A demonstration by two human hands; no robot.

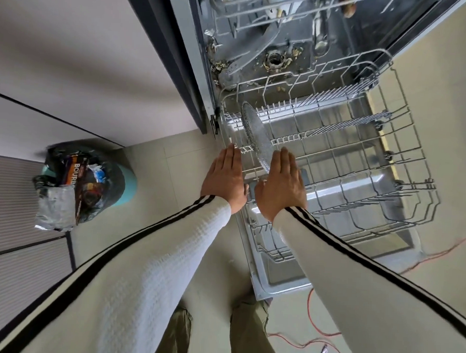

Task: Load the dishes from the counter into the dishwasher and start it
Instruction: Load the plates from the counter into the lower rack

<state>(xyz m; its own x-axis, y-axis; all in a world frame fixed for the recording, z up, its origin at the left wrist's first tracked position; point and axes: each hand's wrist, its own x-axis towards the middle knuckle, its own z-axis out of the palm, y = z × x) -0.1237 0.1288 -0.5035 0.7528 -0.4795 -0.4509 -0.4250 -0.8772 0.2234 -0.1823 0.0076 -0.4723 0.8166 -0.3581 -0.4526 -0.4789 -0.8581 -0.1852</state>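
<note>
Left hand (225, 176), right hand (281, 183): grip apart, flat, flanking glass plate (255, 134) standing in lower rack (345, 125).

Left hand (223, 176): held out flat, back to the camera, fingers straight and pressed together, pointing away from the body.
Right hand (281, 184): its mirror — flat, fingers straight and closed up, level with the left and just beside it, with a narrow gap between the two.
Thumbs: both turned inward toward that gap, the left thumb (246, 190) bent at the tip.
Arms: both stretched forward and down, nearly straight, converging at the wrists.
Left sleeve (168, 254): white waffle knit with twin black stripes, reaching the wrist.
Right sleeve (356, 277): the same knit and stripes.
Legs (247, 336): in olive trousers, set apart — seen low between the arms.
</note>
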